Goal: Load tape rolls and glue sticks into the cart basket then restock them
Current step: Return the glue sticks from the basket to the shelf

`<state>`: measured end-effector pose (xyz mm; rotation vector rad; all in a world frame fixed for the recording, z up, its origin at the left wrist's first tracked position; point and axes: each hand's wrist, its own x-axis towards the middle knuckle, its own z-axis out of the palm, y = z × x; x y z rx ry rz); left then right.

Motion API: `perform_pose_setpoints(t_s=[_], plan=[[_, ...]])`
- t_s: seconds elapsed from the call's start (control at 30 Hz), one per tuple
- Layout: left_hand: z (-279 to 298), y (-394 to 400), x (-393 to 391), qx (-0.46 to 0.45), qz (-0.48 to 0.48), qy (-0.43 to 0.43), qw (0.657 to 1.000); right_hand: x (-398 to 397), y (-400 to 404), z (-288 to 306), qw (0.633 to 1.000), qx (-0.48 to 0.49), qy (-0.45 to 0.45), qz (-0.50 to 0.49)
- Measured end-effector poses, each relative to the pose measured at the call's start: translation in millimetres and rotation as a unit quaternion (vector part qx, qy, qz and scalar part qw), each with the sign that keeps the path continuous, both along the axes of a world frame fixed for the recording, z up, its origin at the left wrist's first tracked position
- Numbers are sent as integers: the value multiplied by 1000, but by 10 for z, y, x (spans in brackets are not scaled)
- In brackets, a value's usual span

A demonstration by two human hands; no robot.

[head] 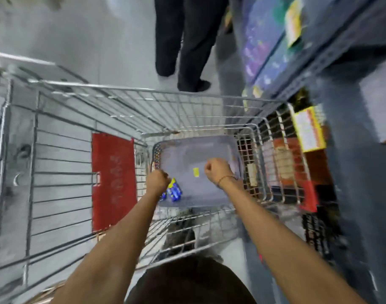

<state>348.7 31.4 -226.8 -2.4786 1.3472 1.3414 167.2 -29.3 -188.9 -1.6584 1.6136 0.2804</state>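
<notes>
Even, fairly bright light, heavy motion blur throughout, wide-angle bending at the edges, no harsh shadows.

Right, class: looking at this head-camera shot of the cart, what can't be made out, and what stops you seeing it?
- Head view: the blue and yellow packet in the grey tray; its print is blurred and the left hand covers part of it.
- What the fists grip: the fingers of the left hand and right hand curl away from the camera.
- The yellow shelf label: motion blur smears its text.
- The person ahead: cut off by the top edge.
</notes>
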Motion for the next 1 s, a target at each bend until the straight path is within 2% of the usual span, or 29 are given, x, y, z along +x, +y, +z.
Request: perform_pose_setpoints(t_s=[0.1, 0.17, 0.3, 0.43, 0.53, 0.7, 0.83, 0.93, 1.0], plan=[[-455, 203, 23, 53, 63, 3, 997, 325, 109, -636, 987, 101, 65, 105], [-776, 258, 30, 64, 83, -5, 994, 549, 198, -1047, 977, 146, 79, 136], [-1116, 334, -60, 94, 91, -12, 991, 830, 344, -1419, 979, 140, 72, 132], [-1260, 307, -156, 78, 138, -20, 987, 900, 323, -1565, 980, 92, 89, 155], [-1289, 278, -194, 83, 94, -50, 991, 937, 235, -1620, 983, 73, 83, 147], [-1220, 111, -228, 84, 109, -12, 990, 816, 64, -1562, 991, 76, 91, 64], [-938, -131, -133, 12, 152, 61, 986, 576, -111, -1292, 992, 109, 53, -20], [-558, -354, -116, -48, 141, 134, 980, 314, -236, -881, 983, 98, -46, -147], [-272, -515, -151, -86, 140, 201, 966, 125, -290, -570, 949, 57, -147, -272]])
